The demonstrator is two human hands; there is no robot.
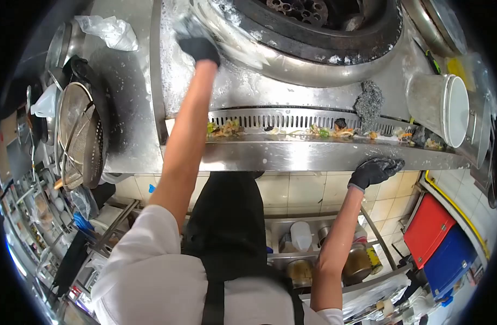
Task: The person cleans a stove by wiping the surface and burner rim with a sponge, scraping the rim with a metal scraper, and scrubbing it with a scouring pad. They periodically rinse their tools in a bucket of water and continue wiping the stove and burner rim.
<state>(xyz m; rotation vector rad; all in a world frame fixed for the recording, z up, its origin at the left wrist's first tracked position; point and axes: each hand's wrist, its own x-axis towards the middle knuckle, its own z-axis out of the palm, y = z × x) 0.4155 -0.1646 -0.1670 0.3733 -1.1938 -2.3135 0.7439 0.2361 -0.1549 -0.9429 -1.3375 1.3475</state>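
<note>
My left hand point(198, 47), in a black glove, reaches far out onto the soapy steel stove top point(232, 86) beside the big wok burner ring point(313, 38). It looks closed on a blurred grey scrub pad point(184, 26). My right hand point(376, 170), also gloved in black, lies flat with fingers spread on the front edge of the steel counter point(292, 156). Nothing is in it. A clump of steel wool point(369, 103) lies on the stove top above the right hand. Food scraps sit along the slotted drain channel point(292, 125).
A white-rimmed container point(441, 105) lies on its side at the right. Wire strainers and a skimmer point(80, 135) hang at the left, with a crumpled plastic bag point(110, 30) above them. Bottles and jars point(313, 244) stand on a low shelf. Red and blue bins point(438, 238) sit at the lower right.
</note>
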